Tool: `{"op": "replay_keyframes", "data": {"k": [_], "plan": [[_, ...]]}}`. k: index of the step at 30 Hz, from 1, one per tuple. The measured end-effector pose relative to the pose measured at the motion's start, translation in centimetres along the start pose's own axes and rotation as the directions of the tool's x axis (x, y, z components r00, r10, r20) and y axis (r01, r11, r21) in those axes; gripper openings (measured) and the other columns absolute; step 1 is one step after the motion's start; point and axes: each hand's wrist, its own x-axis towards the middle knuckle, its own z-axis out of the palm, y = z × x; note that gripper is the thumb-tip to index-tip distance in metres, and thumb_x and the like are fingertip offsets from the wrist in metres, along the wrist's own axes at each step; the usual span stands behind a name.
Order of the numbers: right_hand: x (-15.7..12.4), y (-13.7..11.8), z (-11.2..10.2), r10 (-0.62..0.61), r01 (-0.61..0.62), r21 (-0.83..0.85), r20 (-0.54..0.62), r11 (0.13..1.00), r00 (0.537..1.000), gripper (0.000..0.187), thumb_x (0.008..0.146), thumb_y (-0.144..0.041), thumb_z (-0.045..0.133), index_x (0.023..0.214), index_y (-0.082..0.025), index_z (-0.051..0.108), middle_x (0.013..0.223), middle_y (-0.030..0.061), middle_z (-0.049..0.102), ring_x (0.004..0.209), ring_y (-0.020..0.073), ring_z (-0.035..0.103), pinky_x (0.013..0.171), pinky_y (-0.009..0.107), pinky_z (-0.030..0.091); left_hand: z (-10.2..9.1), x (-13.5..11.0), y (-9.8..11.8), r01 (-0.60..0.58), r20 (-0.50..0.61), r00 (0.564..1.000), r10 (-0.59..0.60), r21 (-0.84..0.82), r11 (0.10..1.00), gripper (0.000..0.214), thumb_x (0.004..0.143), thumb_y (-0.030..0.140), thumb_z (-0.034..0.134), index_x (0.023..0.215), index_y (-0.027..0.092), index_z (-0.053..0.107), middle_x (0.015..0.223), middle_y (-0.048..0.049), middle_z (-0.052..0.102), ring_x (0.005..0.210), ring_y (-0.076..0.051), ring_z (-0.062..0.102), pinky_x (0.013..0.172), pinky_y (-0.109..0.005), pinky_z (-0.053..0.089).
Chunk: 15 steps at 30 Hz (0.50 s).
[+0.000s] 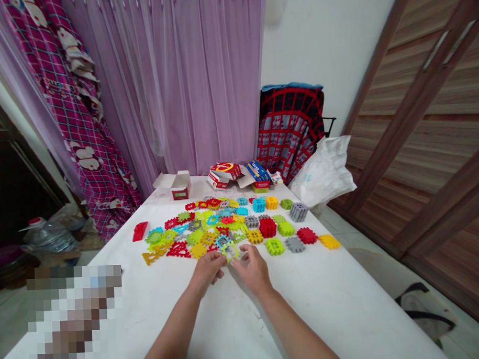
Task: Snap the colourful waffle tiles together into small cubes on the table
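Note:
Both my hands meet at the near edge of a spread of colourful plastic interlocking tiles (225,227) on a white table (338,301). My left hand (208,268) and my right hand (251,268) each pinch a side of one light green square tile (230,250), held just above the table. The fingers of both hands are curled round it. Flat tiles in red, yellow, green, blue and grey lie behind it. Several assembled cubes stand to the right, among them a red cube (267,226) and a grey cube (298,211).
Small cardboard boxes (239,175) sit at the table's far edge, with a white box (177,185) to their left. A white plastic bag (324,171) hangs off the right corner. A red piece (139,231) lies alone at left. Purple curtains (173,82) hang behind.

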Motion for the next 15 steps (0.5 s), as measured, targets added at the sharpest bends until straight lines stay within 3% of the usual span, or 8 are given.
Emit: {"op": "replay_keyframes", "data": {"k": [5,10,15], "plan": [[-1.11,-0.69,-0.02,-0.091,0.082,-0.239,-0.028,0.967,0.995,0.03,0.072,-0.034,0.062,0.098,-0.02,0.057,0.089,0.0034,0.064,0.069,0.0156,0.058,0.065,0.027,0.046,0.26,0.09,0.04,0.005,-0.003,1.0,-0.005,-0.029,1.0,0.037,0.065,0.055,0.06,0.073,0.019,0.054,0.049,0.0072,0.053,0.034,-0.004,0.037,0.035,-0.019,0.018],[-1.07,-0.79,-0.04,-0.11,0.095,-0.292,-0.035,0.952,0.993,0.031,0.073,-0.034,0.061,0.1,-0.019,0.055,0.091,0.0038,0.064,0.072,0.0161,0.059,0.067,0.028,0.045,0.22,-0.09,0.27,0.014,0.007,1.0,-0.014,-0.015,1.0,0.039,0.066,0.057,0.06,0.072,0.019,0.055,0.041,0.0079,0.05,0.029,-0.003,0.028,0.035,-0.019,0.015],[-1.25,-1.15,-0.02,-0.107,0.09,-0.319,-0.035,0.943,0.994,0.032,0.074,-0.036,0.062,0.1,-0.019,0.056,0.091,0.0043,0.063,0.072,0.0163,0.059,0.067,0.028,0.045,0.38,-0.06,0.31,0.012,0.015,1.0,-0.012,-0.001,1.0,0.038,0.066,0.056,0.061,0.072,0.018,0.056,0.04,0.0076,0.05,0.029,-0.003,0.029,0.034,-0.018,0.016]]}}
